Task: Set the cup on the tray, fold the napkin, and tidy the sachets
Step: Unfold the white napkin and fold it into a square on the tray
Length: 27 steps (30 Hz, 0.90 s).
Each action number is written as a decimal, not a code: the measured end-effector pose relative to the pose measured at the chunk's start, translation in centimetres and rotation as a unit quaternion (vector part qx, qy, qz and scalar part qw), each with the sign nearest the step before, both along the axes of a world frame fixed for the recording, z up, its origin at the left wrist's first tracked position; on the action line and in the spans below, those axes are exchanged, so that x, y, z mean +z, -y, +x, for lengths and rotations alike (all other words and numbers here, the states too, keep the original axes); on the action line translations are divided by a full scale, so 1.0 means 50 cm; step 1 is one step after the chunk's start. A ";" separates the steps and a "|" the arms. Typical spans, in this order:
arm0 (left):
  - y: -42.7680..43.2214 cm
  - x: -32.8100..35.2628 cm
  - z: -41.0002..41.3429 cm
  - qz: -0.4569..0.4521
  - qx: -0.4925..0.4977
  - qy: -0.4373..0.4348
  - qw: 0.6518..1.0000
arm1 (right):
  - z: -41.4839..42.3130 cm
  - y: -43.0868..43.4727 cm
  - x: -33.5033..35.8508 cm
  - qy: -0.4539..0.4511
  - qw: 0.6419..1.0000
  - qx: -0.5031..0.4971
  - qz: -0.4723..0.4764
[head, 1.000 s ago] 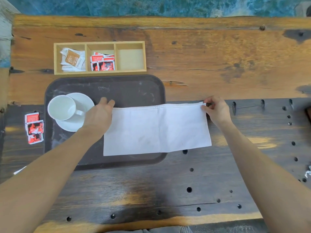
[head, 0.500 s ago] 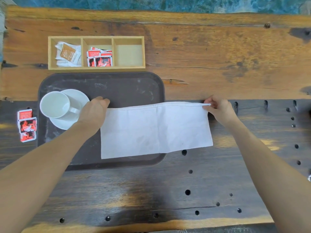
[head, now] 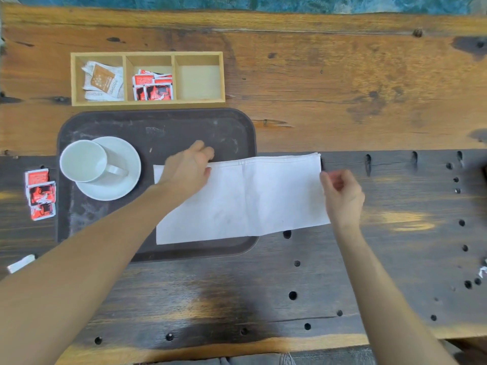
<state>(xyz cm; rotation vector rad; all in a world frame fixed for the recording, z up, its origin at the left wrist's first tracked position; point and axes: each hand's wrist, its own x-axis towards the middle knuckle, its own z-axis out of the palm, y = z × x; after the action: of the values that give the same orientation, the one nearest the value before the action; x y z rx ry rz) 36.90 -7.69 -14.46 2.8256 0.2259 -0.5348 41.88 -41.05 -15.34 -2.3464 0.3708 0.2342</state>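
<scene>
The soft, limp napkin (head: 253,198), lying half over the tray (head: 163,125), is being pinned by the flat left hand (head: 188,171), while the loosely curled right hand (head: 342,192) is hovering empty beside its edge.

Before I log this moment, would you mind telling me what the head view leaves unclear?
- Napkin: its near-left part is covered by the left forearm.
- Left hand: its fingertips curl under, so contact with the napkin is unclear.
- Right hand: whether its grip touches the napkin's edge cannot be told.
- Sachets left of the tray: print too small to read.
- White scrap: cut off by the right frame edge.
</scene>
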 end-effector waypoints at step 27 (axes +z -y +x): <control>0.117 -0.039 0.111 -0.265 0.107 -0.043 0.957 | -0.217 -0.012 -0.015 -0.229 0.842 -0.362 0.326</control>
<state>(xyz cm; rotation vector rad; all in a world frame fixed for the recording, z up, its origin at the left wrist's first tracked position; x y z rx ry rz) 42.43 -13.56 -16.39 2.2292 0.3413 -0.5701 31.03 -40.43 -16.09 -1.3309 1.1727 0.4623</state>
